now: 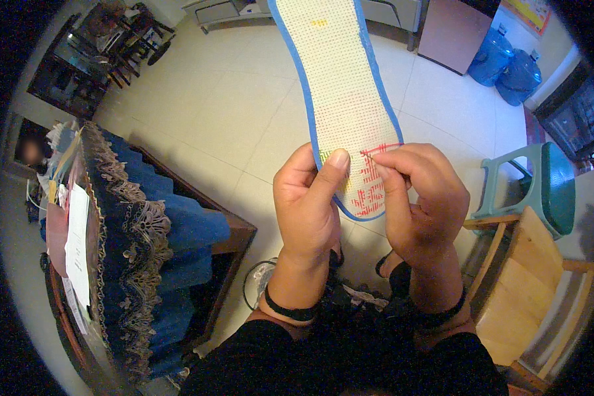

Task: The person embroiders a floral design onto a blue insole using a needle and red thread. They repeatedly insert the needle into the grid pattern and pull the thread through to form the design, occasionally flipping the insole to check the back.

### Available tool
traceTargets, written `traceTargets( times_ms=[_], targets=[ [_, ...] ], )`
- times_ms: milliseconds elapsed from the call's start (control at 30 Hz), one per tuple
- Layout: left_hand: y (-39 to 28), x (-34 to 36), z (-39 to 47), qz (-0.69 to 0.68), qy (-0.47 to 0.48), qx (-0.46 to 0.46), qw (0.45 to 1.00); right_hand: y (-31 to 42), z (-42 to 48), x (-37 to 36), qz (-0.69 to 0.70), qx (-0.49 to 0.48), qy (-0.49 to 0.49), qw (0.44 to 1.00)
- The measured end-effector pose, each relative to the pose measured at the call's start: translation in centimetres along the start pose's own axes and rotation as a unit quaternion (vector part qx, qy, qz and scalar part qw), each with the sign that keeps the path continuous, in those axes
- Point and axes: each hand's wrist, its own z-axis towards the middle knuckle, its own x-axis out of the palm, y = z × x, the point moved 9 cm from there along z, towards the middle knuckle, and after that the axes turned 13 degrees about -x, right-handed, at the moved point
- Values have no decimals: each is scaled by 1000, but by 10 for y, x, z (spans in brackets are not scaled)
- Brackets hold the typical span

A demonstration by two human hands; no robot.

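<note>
A cream mesh insole (344, 89) with a blue bound edge is held up before me, its far end cut off by the top of the view. My left hand (309, 198) grips its near left edge, thumb on the upper face and fingers behind. Red stitches (371, 193) cover part of the near right end; a few green stitches (324, 157) show by my left thumb. My right hand (420, 193) pinches a thin needle (369, 156) between thumb and forefinger, its tip at the mesh. A red thread (388, 147) runs across the insole towards my right hand.
To the left stands a table with a blue lace-trimmed cloth (188, 232) and papers (77, 242) on it. A wooden chair (519, 287) and a green plastic stool (557, 188) are at right. Blue water bottles (517, 76) stand farther back on the tiled floor (218, 109).
</note>
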Motion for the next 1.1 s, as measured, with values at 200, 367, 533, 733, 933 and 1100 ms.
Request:
traceTargets(
  times_ms=[200,367,533,733,933,1100],
  targets=[
    [2,-1,1,10,-9,-2,1000,-1,1,2,-18,3,16,1000],
    [1,2,0,24,-5,3,1000,-1,1,0,-17,-7,6,1000],
    [2,3,0,32,-3,5,999,-1,1,0,-24,-11,8,1000],
    [2,2,-1,40,-11,3,999,-3,-1,1,2,-8,13,1000],
    [6,-3,4,-14,-5,-31,999,-7,2,7,25,8,47,999],
    [6,-3,4,-51,4,-37,998,-6,1,8,33,16,52,998]
  ],
)
